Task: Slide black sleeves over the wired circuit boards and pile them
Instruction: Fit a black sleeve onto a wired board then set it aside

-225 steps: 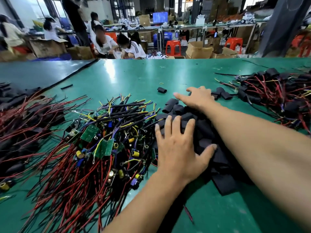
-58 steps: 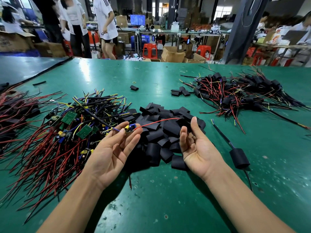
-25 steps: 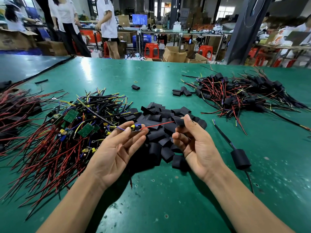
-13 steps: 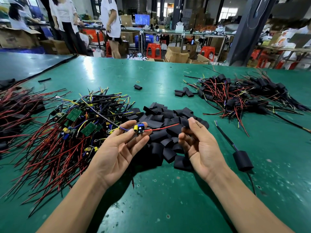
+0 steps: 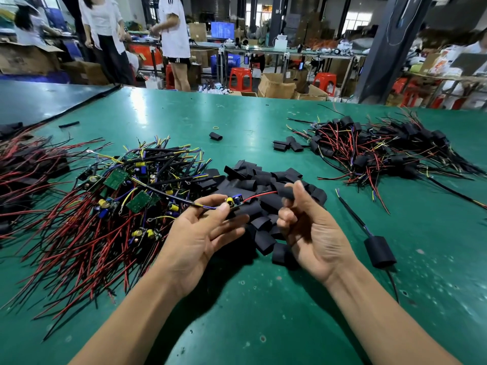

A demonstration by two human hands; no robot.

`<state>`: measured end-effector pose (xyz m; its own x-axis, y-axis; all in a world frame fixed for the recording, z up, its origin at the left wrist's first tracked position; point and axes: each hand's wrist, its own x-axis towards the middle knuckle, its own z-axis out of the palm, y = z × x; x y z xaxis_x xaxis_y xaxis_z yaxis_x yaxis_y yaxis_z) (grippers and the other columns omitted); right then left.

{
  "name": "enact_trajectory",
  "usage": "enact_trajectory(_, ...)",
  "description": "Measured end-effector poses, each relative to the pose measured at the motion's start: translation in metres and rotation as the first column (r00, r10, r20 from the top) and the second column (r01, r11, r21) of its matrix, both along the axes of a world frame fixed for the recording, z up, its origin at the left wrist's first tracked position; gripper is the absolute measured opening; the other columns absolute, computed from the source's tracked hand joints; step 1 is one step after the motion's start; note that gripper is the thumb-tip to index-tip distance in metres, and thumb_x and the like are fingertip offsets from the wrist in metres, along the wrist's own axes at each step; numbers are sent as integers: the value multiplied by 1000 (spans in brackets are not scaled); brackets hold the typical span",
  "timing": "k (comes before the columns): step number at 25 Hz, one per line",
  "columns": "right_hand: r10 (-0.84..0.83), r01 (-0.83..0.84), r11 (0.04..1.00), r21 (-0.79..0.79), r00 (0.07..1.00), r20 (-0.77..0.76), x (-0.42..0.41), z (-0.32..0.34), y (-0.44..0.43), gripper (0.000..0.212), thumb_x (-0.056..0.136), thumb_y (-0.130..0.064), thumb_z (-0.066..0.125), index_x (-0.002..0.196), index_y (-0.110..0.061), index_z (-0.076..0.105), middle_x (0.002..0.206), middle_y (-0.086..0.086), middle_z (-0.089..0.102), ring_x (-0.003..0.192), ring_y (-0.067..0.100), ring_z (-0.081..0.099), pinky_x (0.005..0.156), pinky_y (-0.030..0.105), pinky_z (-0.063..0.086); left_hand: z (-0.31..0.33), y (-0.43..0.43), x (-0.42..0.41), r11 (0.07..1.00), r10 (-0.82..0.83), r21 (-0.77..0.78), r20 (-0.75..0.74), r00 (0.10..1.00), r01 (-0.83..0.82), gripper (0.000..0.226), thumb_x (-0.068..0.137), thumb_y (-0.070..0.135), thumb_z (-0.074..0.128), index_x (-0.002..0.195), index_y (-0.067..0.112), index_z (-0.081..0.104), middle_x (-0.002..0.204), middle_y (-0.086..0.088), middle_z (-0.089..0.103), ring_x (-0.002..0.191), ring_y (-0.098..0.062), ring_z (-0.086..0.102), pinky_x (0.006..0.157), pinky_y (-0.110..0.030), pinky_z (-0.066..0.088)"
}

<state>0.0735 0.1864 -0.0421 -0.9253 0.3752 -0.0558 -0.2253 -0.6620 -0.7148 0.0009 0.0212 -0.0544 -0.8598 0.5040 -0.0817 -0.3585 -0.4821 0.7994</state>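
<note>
Now, my left hand (image 5: 200, 233) pinches board (image 5: 234, 202), right hand (image 5: 311, 233) pinches sleeve (image 5: 286, 193) at red wire's (image 5: 259, 196) end; best pull wire taut, slide sleeve straight.

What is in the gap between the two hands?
In the head view, a red wire spans it, running from the circuit board that the left hand pinches to the black sleeve in the right hand, over the pile of loose sleeves.

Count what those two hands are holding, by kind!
board: 1, pinched by the left hand
sleeve: 1, pinched by the right hand
Total: 2
</note>
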Motion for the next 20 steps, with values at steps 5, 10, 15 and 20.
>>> enact_trajectory(5,-75,52,966,254,994,81,-2,-8,-11,38,63,-32,82,85,-10,61,60,1,58,43,10,49,41,20,44,-3,4,10,991,-1,-133,-160,987,-21,42,63,21,79,101,10,65,87,-16,72,64,-25,72,58,-30,58)
enact_trajectory(10,-164,138,915,380,986,36,1,-11,-14,39,68,-31,80,90,-6,60,59,3,58,41,12,48,40,23,43,-2,4,11,992,-33,-125,-120,992,18,35,69,21,76,100,10,67,80,-10,72,59,-21,69,54,-27,57)
enact_trajectory(15,-139,128,926,355,990,6,0,-13,-18,47,66,-35,81,97,-5,60,61,5,59,44,13,51,42,24,45,3,1,11,990,-68,-128,-68,995,59,33,68,22,75,98,10,69,83,-10,74,58,-17,68,52,-24,55)
enact_trajectory(20,-172,175,875,452,984,-48,-1,-18,-16,46,69,-36,83,95,-5,61,60,5,62,45,14,53,44,25,47,4,-1,9,988,-99,-125,-71,993,90,20,66,22,75,85,15,77,86,-11,74,57,-16,66,52,-22,54)
